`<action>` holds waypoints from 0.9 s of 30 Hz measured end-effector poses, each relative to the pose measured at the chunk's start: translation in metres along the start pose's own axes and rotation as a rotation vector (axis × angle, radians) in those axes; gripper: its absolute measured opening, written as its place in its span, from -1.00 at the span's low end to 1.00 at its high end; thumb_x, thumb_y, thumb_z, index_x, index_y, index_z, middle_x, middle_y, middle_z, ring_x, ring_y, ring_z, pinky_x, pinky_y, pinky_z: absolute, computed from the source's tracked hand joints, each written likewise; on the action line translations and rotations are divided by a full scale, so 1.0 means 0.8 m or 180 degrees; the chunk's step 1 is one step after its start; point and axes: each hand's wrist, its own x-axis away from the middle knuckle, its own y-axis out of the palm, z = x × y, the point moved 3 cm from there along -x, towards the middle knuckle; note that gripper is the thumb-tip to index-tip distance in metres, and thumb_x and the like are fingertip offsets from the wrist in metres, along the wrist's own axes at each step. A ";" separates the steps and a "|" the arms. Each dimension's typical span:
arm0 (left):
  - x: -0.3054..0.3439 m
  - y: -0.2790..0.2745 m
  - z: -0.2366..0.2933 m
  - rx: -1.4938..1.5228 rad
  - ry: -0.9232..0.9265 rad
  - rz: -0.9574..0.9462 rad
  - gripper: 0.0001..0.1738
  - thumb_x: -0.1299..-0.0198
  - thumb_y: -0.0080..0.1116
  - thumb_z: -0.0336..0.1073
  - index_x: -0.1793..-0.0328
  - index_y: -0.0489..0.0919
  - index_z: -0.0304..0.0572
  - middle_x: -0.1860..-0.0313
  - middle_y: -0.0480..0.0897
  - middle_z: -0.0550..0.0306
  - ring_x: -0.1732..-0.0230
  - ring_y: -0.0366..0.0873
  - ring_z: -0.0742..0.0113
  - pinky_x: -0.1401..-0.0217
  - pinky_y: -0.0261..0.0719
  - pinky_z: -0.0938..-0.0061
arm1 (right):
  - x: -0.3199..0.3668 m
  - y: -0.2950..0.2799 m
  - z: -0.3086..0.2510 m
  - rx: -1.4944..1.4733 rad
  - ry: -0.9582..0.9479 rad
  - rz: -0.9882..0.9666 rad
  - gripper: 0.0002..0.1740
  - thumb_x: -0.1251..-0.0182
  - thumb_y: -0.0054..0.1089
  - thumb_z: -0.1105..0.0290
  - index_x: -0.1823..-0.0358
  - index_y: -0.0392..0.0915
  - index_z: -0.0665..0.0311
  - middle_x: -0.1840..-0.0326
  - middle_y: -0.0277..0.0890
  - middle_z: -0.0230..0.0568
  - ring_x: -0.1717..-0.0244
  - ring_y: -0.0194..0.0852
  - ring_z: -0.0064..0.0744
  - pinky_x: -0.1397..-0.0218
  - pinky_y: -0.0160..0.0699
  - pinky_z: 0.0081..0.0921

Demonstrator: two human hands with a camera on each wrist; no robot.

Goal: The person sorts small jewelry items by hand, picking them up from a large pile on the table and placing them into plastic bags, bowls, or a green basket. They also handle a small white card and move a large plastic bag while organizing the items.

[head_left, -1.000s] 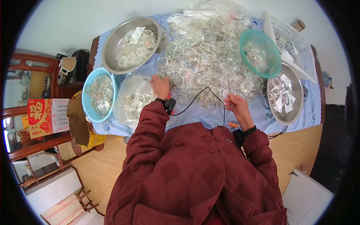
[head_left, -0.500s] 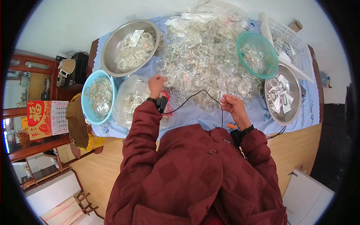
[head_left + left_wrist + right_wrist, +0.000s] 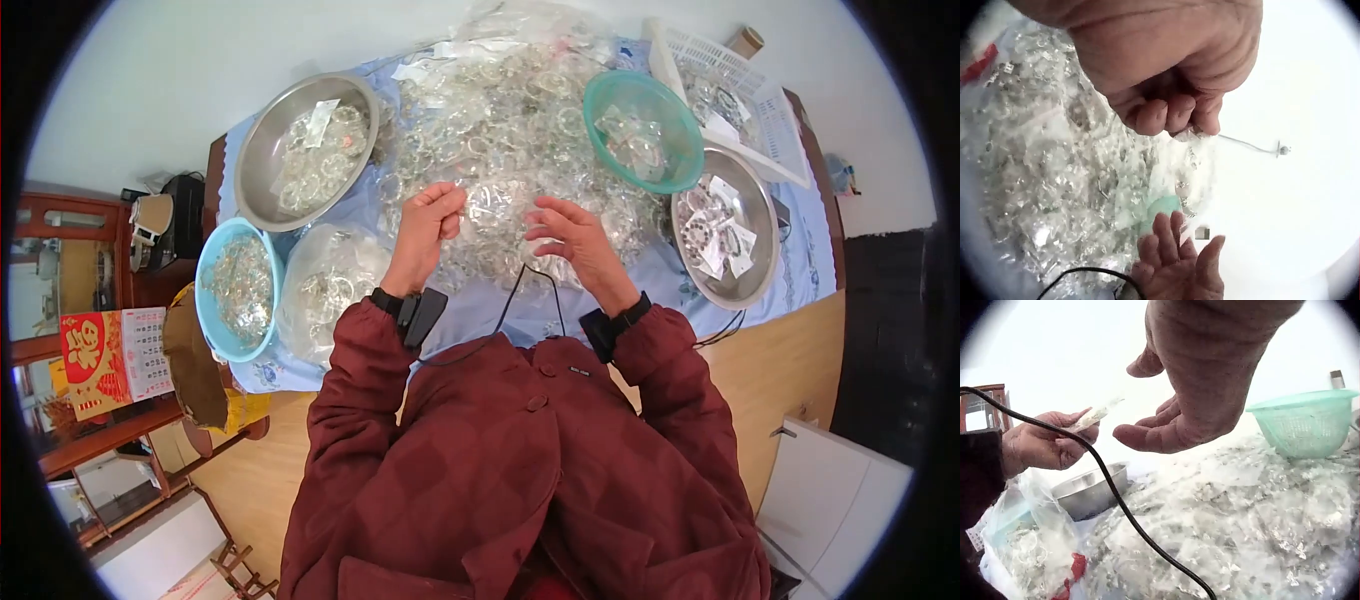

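Note:
My left hand (image 3: 428, 232) pinches a small clear plastic packet (image 3: 1099, 415) by one end, between thumb and curled fingers. In the left wrist view the packet (image 3: 1192, 172) hangs from the fingertips, with something beaded and shiny inside it. My right hand (image 3: 575, 243) is held up facing it, fingers loosely spread and nothing in them, a short way from the packet's free end. Both hands are over the near part of a large heap of clear-bagged bracelets (image 3: 500, 125).
Left of the heap stand a steel basin (image 3: 252, 190), a light blue basin (image 3: 208, 310) and a clear plastic bag (image 3: 318, 265) of bracelets. On the right are a green basket (image 3: 690, 150), another steel basin (image 3: 765, 270) and a white basket (image 3: 790, 125). A black cable (image 3: 1125, 500) loops between the wrists.
My left hand has come up from beside the clear bag and moved right, now with a packet in its fingers. My right hand has moved left and forward towards it. The head view has shifted.

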 end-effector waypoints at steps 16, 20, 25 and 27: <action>0.021 0.047 -0.011 -0.0124 -0.0271 -0.0293 -0.84 -0.16 0.07 -0.35 0.17 0.54 -0.23 0.30 0.60 0.26 0.39 0.45 0.62 0.39 0.33 0.71 | -0.006 0.011 0.000 -0.0154 -0.0282 -0.0137 -0.84 -0.14 0.19 0.47 0.29 0.52 0.42 0.40 0.58 -0.16 0.50 0.56 -0.41 0.42 0.57 -0.57; 0.024 0.049 -0.008 0.0189 -0.0307 -0.0368 -0.85 -0.12 0.11 -0.35 0.20 0.55 -0.21 0.32 0.59 0.30 0.40 0.43 0.63 0.38 0.32 0.69 | -0.008 0.013 -0.002 -0.0200 -0.0241 -0.0240 -0.86 -0.14 0.17 0.48 0.30 0.53 0.43 0.40 0.58 -0.14 0.49 0.57 -0.41 0.42 0.57 -0.57; 0.019 0.039 -0.021 0.0396 -0.0315 -0.0422 -0.86 -0.11 0.13 -0.34 0.22 0.56 -0.20 0.38 0.58 0.32 0.42 0.41 0.64 0.39 0.31 0.70 | -0.010 0.010 0.001 -0.0169 -0.0148 -0.0395 -0.85 -0.18 0.14 0.45 0.30 0.52 0.41 0.36 0.58 -0.11 0.46 0.56 -0.41 0.38 0.57 -0.56; 0.018 0.036 -0.024 0.0383 -0.0301 -0.0392 -0.86 -0.12 0.13 -0.34 0.22 0.56 -0.20 0.39 0.58 0.32 0.44 0.40 0.65 0.40 0.30 0.70 | -0.011 0.008 0.004 -0.0164 -0.0128 -0.0310 -0.86 -0.17 0.14 0.48 0.31 0.53 0.43 0.38 0.59 -0.11 0.48 0.57 -0.40 0.42 0.55 -0.57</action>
